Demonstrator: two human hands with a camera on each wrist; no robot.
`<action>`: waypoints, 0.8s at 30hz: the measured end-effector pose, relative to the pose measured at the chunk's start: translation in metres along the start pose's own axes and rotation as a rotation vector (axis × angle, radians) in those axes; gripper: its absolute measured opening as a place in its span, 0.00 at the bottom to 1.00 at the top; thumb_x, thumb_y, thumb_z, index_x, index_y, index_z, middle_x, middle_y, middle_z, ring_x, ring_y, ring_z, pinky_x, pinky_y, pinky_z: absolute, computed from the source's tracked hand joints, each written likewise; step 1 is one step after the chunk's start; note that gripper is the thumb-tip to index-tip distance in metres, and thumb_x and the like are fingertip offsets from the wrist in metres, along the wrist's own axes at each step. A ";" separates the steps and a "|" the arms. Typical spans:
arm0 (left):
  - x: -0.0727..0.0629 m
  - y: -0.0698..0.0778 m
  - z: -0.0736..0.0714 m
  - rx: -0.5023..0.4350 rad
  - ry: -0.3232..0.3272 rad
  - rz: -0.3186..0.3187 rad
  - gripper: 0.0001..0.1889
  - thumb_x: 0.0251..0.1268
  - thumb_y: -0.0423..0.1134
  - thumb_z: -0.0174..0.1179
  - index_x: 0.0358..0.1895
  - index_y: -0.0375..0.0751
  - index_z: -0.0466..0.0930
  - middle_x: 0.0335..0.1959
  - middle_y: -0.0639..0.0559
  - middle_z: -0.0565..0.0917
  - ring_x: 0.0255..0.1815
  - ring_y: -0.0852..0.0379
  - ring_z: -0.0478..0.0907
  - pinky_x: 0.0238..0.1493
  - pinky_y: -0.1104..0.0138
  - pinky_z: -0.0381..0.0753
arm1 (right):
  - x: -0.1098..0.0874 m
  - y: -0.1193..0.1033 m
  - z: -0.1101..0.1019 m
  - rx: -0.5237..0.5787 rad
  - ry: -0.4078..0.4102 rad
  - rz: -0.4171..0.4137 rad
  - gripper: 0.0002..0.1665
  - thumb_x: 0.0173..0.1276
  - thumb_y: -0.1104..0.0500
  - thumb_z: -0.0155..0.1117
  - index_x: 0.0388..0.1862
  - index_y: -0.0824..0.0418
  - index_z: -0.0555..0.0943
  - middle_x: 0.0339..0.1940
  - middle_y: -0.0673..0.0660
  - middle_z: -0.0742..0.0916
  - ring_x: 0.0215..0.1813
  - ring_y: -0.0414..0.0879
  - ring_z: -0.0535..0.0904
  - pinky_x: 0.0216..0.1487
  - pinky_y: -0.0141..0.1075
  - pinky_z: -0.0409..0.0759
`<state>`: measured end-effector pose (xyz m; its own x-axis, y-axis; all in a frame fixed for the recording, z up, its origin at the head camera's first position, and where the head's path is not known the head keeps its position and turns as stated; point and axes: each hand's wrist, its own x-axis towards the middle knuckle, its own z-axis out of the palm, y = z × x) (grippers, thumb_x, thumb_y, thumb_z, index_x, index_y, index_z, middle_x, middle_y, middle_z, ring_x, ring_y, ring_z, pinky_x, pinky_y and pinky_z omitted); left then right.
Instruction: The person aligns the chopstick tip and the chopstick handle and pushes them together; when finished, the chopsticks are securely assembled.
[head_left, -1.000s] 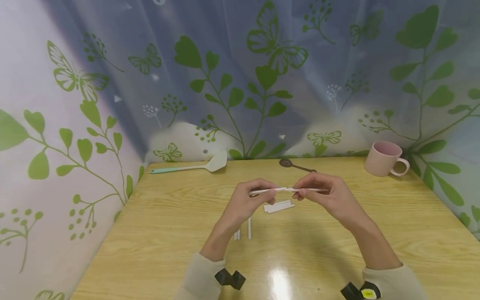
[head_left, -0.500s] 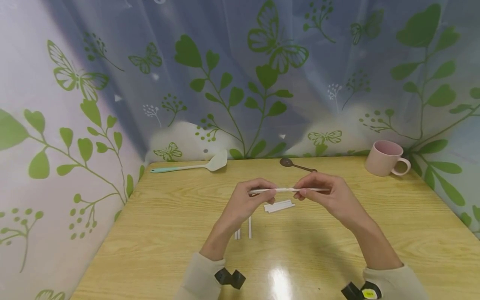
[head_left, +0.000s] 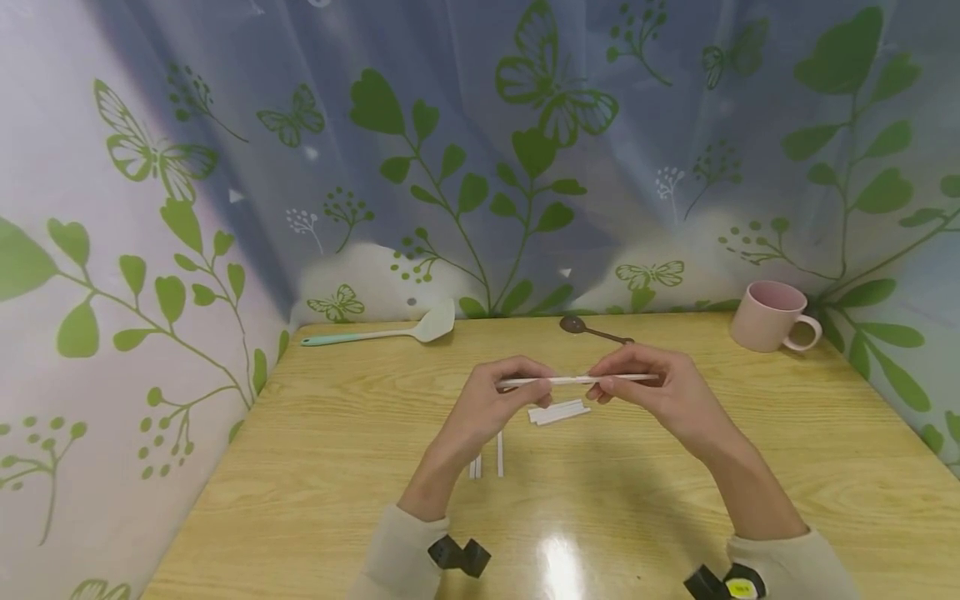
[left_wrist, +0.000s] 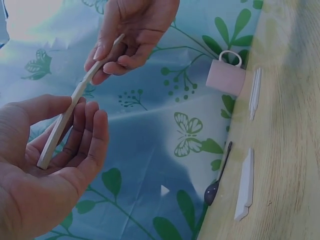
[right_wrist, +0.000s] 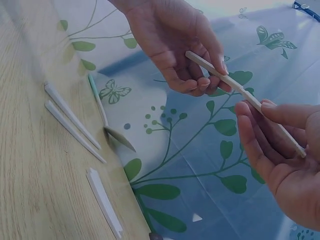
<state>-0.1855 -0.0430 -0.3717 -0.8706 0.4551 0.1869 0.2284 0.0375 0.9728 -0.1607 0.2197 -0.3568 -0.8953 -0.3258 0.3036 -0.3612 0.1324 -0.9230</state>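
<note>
In the head view, the left hand (head_left: 489, 407) and right hand (head_left: 667, 390) are pinching opposite halves of a two-part white stick (head_left: 573, 380) above the wooden table (head_left: 337, 475), while a pink mug (head_left: 761, 321), its inside partly showing, is standing well apart near the far edge.

the sticks (head_left: 572, 380) are white, mug (head_left: 759, 321) pink, spoon (head_left: 572, 325) brown, and curtain (head_left: 450, 50) blue with green leaves (head_left: 377, 102).
</note>
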 end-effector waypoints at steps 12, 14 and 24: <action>-0.001 0.003 0.002 -0.052 -0.005 0.040 0.11 0.74 0.41 0.66 0.53 0.41 0.88 0.42 0.45 0.90 0.42 0.50 0.89 0.54 0.55 0.86 | 0.003 0.005 0.005 0.187 -0.004 -0.052 0.09 0.76 0.70 0.62 0.50 0.76 0.82 0.39 0.59 0.91 0.41 0.54 0.90 0.47 0.45 0.89; -0.002 0.002 0.002 -0.059 -0.012 0.038 0.12 0.73 0.41 0.67 0.54 0.43 0.88 0.44 0.47 0.90 0.43 0.50 0.89 0.53 0.56 0.87 | 0.003 0.007 0.006 0.195 -0.026 -0.049 0.10 0.77 0.70 0.61 0.51 0.75 0.82 0.39 0.59 0.91 0.42 0.54 0.90 0.49 0.45 0.89; -0.002 0.003 0.006 -0.111 -0.003 0.058 0.11 0.69 0.36 0.70 0.52 0.39 0.88 0.46 0.46 0.90 0.43 0.50 0.90 0.53 0.57 0.88 | 0.002 0.006 0.009 0.159 -0.043 0.033 0.11 0.77 0.65 0.64 0.53 0.69 0.83 0.41 0.62 0.92 0.44 0.58 0.90 0.54 0.47 0.87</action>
<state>-0.1805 -0.0380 -0.3695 -0.8562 0.4562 0.2426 0.2280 -0.0878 0.9697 -0.1626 0.2113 -0.3636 -0.8928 -0.3639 0.2656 -0.2834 -0.0048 -0.9590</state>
